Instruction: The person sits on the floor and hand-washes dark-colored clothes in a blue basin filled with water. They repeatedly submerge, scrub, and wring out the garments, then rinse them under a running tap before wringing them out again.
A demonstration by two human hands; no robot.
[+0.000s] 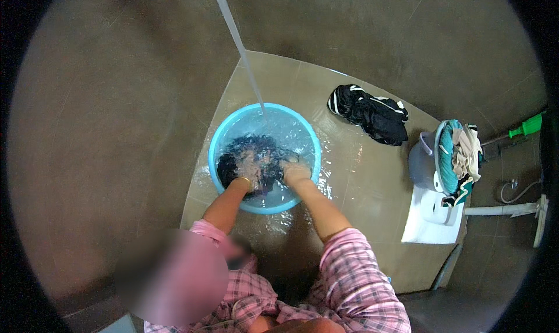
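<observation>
Head view: a small tiled wet room seen from above. The floor [370, 187] is of tan tiles with thin joints, glossy, and wet with splashed drops around the basin; the walls [110, 141] are darker brown and meet it along edges bent by the lens. A round light-blue basin [315, 136] stands on the floor, and a pale stream of water [239, 39] falls into it from above. Dark cloth [265, 152] lies in the water inside the basin. The left hand [248, 169] is sunk in the cloth, the right hand [297, 172] at the cloth's right edge; ripples blur the fingers of both, so how far they are open, and whether they grip, cannot be told. Right of the basin, a black garment with white trim [372, 114] lies heaped near the wall. Farther right are a bucket [420, 163] topped with clothes [466, 149], a white floor fixture [416, 225] and a white pipe [498, 210].
</observation>
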